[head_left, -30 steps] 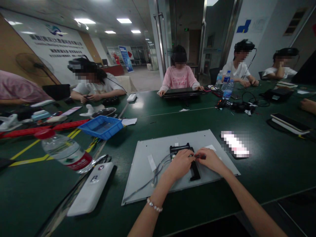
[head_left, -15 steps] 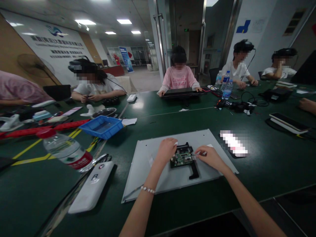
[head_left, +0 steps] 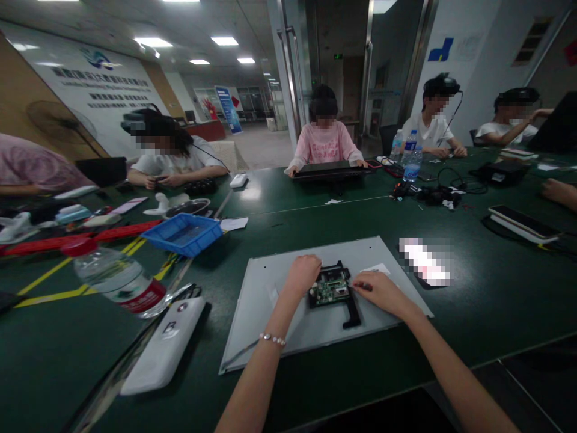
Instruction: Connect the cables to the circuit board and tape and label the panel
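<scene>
A green circuit board [head_left: 331,289] lies in a black plastic frame [head_left: 352,314], which rests on a pale grey panel [head_left: 261,313]. My left hand [head_left: 305,274] is closed at the frame's upper left corner, its fingertips turned away from view. On the opposite side, my right hand [head_left: 381,291] has thumb and fingers pinched together at the board's right edge. Whatever is between the fingers of either hand is too small or hidden to make out. A white slip [head_left: 377,269] lies behind my right hand, on the panel.
Left of the panel are a white power bank [head_left: 164,346], a tilted water bottle [head_left: 119,279] and a blue tray [head_left: 183,233]. A pixelated phone [head_left: 424,263] lies at the right. Several people sit around the green table, one holding a dark flat panel [head_left: 333,171].
My right hand's fingers have drawn closer together at the board's edge. The white bit by my left fingertips no longer shows. More of the white slip is visible.
</scene>
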`<action>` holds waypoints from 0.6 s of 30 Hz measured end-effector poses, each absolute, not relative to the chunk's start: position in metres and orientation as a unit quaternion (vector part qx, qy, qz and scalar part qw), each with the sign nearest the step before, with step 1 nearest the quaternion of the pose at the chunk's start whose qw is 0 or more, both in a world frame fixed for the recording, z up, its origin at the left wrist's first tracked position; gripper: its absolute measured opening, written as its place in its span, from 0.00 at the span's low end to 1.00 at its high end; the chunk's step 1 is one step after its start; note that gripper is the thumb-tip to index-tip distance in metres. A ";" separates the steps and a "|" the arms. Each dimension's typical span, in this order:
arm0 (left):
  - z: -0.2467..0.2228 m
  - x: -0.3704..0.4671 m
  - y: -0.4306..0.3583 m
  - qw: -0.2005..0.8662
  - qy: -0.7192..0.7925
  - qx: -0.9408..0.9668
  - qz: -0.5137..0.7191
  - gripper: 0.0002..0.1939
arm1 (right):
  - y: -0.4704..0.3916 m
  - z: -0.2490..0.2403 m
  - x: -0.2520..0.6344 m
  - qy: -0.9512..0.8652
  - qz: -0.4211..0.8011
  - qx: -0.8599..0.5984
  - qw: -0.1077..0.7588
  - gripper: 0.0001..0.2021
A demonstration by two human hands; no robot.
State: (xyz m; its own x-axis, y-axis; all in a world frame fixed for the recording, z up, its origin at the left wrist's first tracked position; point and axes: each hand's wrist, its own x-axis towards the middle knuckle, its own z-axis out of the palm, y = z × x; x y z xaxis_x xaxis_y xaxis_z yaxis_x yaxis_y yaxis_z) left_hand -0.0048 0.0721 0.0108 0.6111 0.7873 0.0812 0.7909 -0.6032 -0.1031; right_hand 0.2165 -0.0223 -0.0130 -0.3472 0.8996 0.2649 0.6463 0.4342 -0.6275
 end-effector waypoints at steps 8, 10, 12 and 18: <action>0.020 0.013 0.094 0.096 -0.427 -0.899 -0.027 0.12 | -0.016 -0.021 0.243 -0.792 0.123 -0.543 0.251 0.12; 0.020 0.022 0.101 0.099 -0.424 -0.900 -0.028 0.11 | -0.016 -0.023 0.246 -0.794 0.135 -0.544 0.235 0.13; 0.018 0.029 0.107 0.097 -0.422 -0.901 -0.024 0.10 | -0.015 -0.024 0.245 -0.792 0.150 -0.545 0.232 0.14; 0.009 0.027 0.111 0.076 -0.427 -0.901 -0.023 0.09 | -0.013 -0.024 0.245 -0.760 0.157 -0.562 0.286 0.15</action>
